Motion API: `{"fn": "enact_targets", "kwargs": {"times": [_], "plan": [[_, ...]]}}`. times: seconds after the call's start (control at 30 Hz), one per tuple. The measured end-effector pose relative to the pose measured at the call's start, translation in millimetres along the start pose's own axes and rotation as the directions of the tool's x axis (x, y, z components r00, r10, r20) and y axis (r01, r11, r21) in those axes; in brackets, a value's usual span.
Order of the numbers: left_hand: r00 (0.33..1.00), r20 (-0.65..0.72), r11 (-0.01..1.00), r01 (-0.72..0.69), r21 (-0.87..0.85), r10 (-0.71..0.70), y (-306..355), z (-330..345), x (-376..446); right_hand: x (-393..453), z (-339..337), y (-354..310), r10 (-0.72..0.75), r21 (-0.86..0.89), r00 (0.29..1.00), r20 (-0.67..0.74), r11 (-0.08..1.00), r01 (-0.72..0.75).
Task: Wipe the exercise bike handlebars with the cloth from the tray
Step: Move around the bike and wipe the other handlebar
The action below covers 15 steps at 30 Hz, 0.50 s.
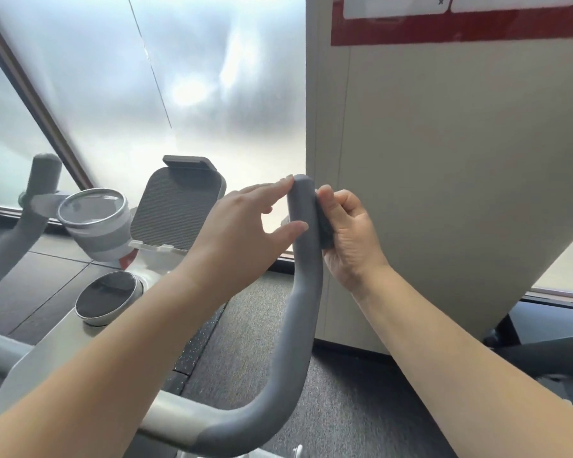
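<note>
The bike's right handlebar (303,292) is a grey padded tube that curves up to a rounded tip. My right hand (348,236) grips a small dark grey cloth (325,226) and presses it against the right side of the bar's upper end. My left hand (242,226) is on the other side with its fingers stretched out. Its fingertips touch the bar near the tip and a little lower. The left handlebar (42,180) rises at the far left. No tray is in view.
A grey tablet holder (176,206) and a round display (93,209) sit at the bike's centre, with a round knob (108,297) below. A beige pillar (444,160) stands close to the right of the bar. Frosted glass fills the back; dark carpet lies below.
</note>
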<state>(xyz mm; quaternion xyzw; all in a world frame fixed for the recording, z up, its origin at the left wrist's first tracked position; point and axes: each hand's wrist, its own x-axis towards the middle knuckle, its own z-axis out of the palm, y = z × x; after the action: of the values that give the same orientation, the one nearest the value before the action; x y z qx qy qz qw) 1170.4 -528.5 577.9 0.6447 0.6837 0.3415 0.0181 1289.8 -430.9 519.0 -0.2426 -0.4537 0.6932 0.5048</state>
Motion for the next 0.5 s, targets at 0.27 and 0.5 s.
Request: {"fn": "enact_targets", "kwargs": {"times": [0.27, 0.5], "plan": [[0.999, 0.046, 0.998, 0.012, -0.056, -0.01, -2.7, -5.2, -12.3, -28.1, -13.4, 19.9, -0.007, 0.003, 0.997, -0.074, 1.0, 0.007], [0.982, 0.187, 1.0, -0.029, -0.006, 0.03, -32.9, -21.1, -64.4, -71.2, -12.3, 41.6, 0.042, 0.056, 0.977, -0.209, 0.998, -0.031]]}}
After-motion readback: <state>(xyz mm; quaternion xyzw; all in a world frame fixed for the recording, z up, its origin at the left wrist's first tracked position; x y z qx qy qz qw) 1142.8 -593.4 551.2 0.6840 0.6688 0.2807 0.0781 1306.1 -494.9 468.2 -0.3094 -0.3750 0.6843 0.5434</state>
